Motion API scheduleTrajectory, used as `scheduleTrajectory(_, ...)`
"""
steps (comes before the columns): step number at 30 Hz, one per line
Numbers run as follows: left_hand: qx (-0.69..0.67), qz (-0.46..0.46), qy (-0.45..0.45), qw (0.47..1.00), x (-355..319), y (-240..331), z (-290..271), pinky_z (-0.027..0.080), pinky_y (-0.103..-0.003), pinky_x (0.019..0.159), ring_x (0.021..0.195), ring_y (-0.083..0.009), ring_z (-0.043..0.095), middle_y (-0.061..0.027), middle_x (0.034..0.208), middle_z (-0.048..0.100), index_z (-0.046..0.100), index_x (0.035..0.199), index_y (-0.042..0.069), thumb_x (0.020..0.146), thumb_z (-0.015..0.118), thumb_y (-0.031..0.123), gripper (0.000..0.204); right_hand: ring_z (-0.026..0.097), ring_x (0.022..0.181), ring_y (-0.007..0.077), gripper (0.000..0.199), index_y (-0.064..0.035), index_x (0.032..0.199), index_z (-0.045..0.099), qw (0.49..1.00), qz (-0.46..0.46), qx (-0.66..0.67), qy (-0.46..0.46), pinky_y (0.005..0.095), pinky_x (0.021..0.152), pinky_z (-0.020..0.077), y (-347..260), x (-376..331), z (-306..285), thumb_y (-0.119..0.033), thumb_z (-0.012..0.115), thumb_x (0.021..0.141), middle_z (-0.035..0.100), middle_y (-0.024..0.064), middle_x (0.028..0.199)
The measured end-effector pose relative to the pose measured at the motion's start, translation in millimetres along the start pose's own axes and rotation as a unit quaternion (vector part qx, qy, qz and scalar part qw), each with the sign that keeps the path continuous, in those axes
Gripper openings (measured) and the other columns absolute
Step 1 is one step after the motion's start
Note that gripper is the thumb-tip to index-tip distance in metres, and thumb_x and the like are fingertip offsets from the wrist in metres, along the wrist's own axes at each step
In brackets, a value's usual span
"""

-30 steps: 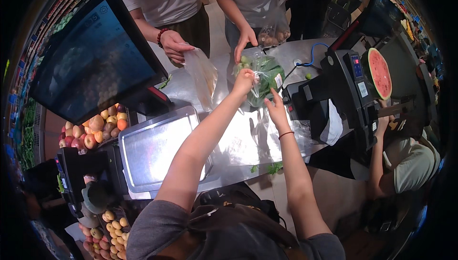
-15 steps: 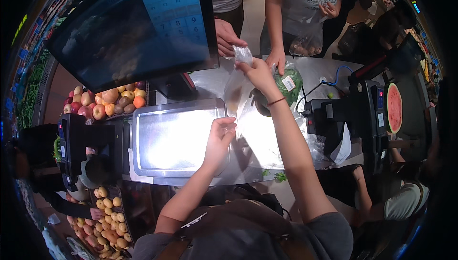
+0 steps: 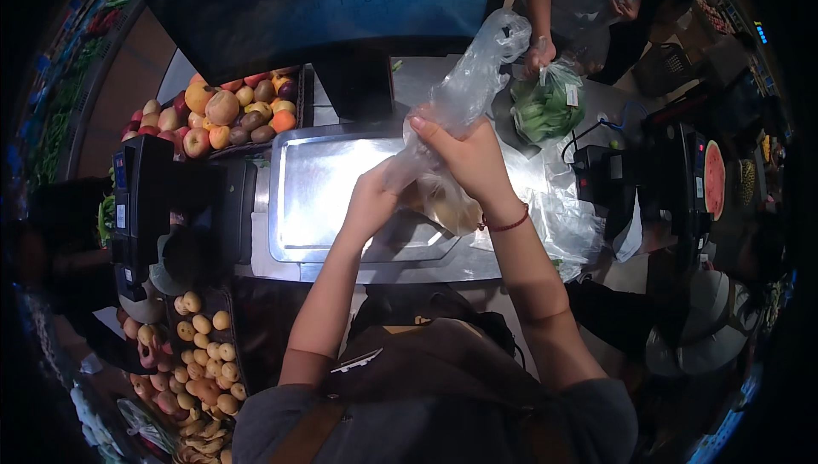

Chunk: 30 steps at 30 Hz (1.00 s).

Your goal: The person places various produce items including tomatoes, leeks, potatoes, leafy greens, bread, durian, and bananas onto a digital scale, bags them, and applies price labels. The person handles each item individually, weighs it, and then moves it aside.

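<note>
A clear plastic bag (image 3: 469, 80) is between my hands, its loose top reaching up and away from me. My right hand (image 3: 471, 161) is closed round the gathered neck, thumb pointing up and left. My left hand (image 3: 373, 200) pinches the bag's left side; its fingertips are partly hidden by the film. Something pale yellow (image 3: 447, 208) shows in the bag's lower part, too covered to name. Beneath the hands lies a shiny metal weighing tray (image 3: 294, 208).
A customer's hand (image 3: 539, 57) holds a bag of leafy greens (image 3: 545, 110) at the far right. A dark screen (image 3: 315, 4) stands ahead. Piled fruit (image 3: 221, 110) sits at the left. Loose plastic film (image 3: 567, 225) lies right, near a black device (image 3: 673, 174).
The bag passed from another person's hand into both of mine and came nearer, over the tray. The greens rose into the customer's grip. My view has shifted.
</note>
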<state>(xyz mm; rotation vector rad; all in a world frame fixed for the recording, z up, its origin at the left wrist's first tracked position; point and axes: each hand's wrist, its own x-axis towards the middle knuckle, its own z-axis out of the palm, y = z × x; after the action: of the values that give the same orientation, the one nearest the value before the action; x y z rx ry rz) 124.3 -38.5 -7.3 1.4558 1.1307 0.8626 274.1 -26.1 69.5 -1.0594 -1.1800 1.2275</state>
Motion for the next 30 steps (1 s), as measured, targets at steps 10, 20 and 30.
scheduleTrajectory(10,0.167,0.106,0.027,0.980,-17,-86,-103,0.041,-0.032,0.086,0.097,-0.0242,0.056,-0.0085,0.100,0.062,0.059,0.103,0.006,0.076,0.050,0.000,0.029,0.055,0.102,0.0249,0.030,-0.0056,0.100,0.062,0.946,-0.051,-0.296,-0.125,0.0350,0.090,0.0402,63,-15,40,-0.022,0.066,0.076,0.061,0.0107,0.103)
scheduleTrajectory(20,0.458,0.118,-0.072,0.878,-86,-88,-95,0.016,-0.045,0.108,0.132,-0.0260,0.024,-0.0075,0.141,0.030,0.035,0.134,0.016,0.066,0.058,0.000,0.073,0.020,0.133,0.0275,0.062,-0.0137,0.125,0.046,0.787,-0.104,-0.529,-0.299,0.0476,0.108,0.0125,122,-116,61,0.000,0.058,0.066,0.031,0.0093,0.140)
scheduleTrajectory(30,0.204,0.051,0.087,0.974,-61,-80,-134,0.045,-0.032,0.080,0.096,-0.0296,0.055,-0.0112,0.113,0.053,0.057,0.092,0.004,0.069,0.046,-0.006,0.027,0.040,0.122,0.0290,0.051,-0.0106,0.115,0.055,0.837,-0.112,-0.475,-0.248,0.0475,0.105,0.0231,123,-128,55,0.007,0.051,0.067,0.048,0.0116,0.126)
